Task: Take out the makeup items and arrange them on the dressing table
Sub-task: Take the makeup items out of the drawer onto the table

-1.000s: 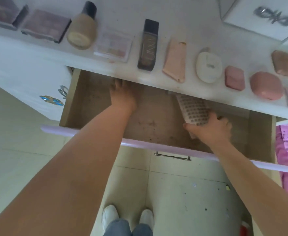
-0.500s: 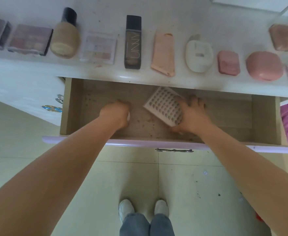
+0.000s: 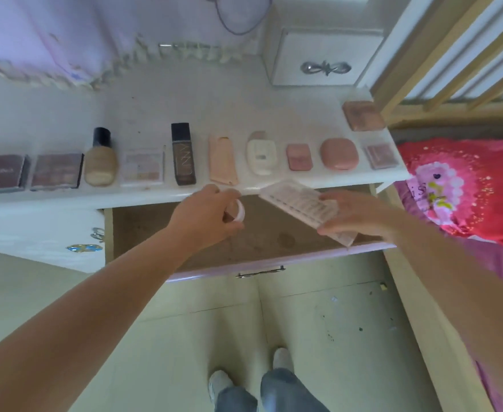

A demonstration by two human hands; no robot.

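Observation:
My left hand (image 3: 205,217) grips a small round white container (image 3: 238,210) above the open drawer (image 3: 262,242). A flat clear case with rows of small pieces (image 3: 300,205) is held by my right hand (image 3: 352,215), tilted over the drawer's right side near the table edge. On the white dressing table (image 3: 214,102) several makeup items lie in a row: dark palettes (image 3: 0,173), a foundation bottle (image 3: 100,162), a dark tube (image 3: 183,154), a peach tube (image 3: 222,160), pink compacts (image 3: 338,153).
A small white drawer box with a silver handle (image 3: 326,59) stands at the table's back right. A bed with a red and pink cover (image 3: 464,188) and a wooden frame (image 3: 416,69) is on the right. My feet (image 3: 244,379) stand on the tiled floor.
Both hands have risen out of the drawer, the left with the white container, the right with the clear case. The camera has tilted up, showing more of the table.

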